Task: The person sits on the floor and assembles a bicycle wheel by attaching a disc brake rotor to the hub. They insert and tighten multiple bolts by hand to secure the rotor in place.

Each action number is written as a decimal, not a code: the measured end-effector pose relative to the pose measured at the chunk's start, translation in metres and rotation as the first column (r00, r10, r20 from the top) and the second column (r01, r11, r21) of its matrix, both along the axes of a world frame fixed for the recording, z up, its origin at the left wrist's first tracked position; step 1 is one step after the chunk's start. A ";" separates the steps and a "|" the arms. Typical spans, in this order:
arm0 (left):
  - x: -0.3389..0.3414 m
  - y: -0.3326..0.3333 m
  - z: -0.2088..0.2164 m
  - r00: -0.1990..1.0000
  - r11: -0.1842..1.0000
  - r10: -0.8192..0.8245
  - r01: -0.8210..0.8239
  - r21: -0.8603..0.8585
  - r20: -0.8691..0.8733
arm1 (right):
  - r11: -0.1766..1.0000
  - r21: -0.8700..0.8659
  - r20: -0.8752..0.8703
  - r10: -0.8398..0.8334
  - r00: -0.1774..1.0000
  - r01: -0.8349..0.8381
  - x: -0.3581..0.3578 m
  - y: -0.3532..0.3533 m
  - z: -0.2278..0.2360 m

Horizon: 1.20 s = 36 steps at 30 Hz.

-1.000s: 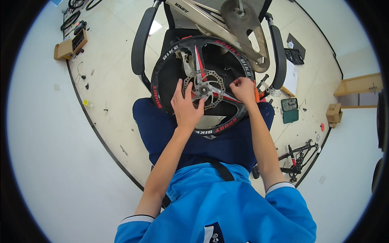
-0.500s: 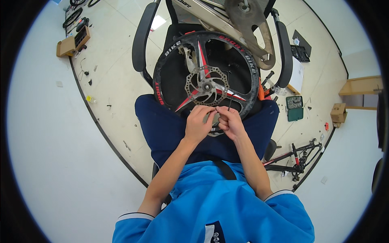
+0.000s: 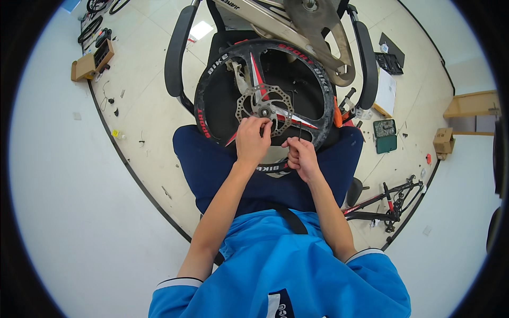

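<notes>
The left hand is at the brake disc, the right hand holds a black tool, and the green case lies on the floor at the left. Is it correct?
No: in the head view, the green case lies on the floor at the right. The left hand is at the brake disc; the right hand holds a black tool.

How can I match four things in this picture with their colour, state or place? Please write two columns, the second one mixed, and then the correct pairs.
1. brake disc
2. left hand
3. hinged case
4. trousers

A. lying open on the floor
B. dark blue
C. just below the wheel hub
D. silver, with many holes

Pairs: 1-D, 2-C, 3-A, 4-B
</notes>
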<state>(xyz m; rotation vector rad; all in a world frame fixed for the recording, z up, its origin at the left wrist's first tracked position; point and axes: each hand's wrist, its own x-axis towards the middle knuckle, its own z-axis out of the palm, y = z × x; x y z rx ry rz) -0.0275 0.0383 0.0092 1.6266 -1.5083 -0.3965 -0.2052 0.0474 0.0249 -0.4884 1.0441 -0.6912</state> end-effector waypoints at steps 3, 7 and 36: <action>0.000 -0.001 -0.001 1.000 1.000 0.008 -0.008 -0.004 -0.007 | 1.000 0.003 0.004 -0.001 1.000 0.001 0.000 0.002 -0.003; -0.001 -0.003 -0.003 0.999 0.999 0.035 -0.035 0.005 -0.012 | 1.000 -0.001 0.005 0.003 1.000 -0.003 -0.001 0.003 -0.004; 0.007 -0.010 0.008 0.975 0.963 0.064 -0.005 0.270 -0.212 | 0.730 -0.636 -0.472 -0.113 0.874 -0.249 0.038 -0.043 -0.011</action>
